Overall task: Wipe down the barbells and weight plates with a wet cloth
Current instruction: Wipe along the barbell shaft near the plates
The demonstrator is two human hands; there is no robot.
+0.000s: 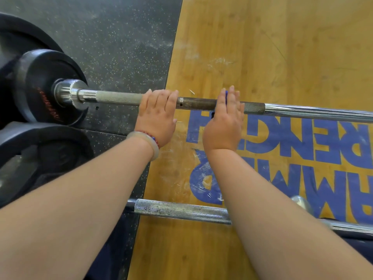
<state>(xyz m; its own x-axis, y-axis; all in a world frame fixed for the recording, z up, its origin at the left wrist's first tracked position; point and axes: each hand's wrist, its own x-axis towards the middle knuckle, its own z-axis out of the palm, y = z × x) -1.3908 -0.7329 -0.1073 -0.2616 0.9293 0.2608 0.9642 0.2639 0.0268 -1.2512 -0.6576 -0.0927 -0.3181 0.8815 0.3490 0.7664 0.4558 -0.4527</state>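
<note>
While the bar [119, 97] spans the seam between rubber floor [121, 37] and wooden platform [262, 47], with its plates [40, 81] at far left, both hands rest on its knurled stretch.

Left hand [156, 116]: fingers laid straight across the top of the bar, holding nothing, apparently steadying it.

Right hand [224, 124]: fingers likewise straight, pressing a blue cloth [226, 97] onto the bar. Only slivers of the cloth show at the hand's left edge, and the thumb is hidden.

The knurl between the hands looks darker than the grey knurl nearer the plates, and is probably wet. A second bar [181, 211] lies nearer the viewer, partly under the right forearm.

Handling, as judged: the loaded bar is heavy and rigid and would roll rather than lift, so a hand on top checks it. The rough knurl should drag at the soft, limp cloth. The smooth chrome to the right will be slick when wet. The cloth is best wrapped round the shaft and slid along it.
</note>
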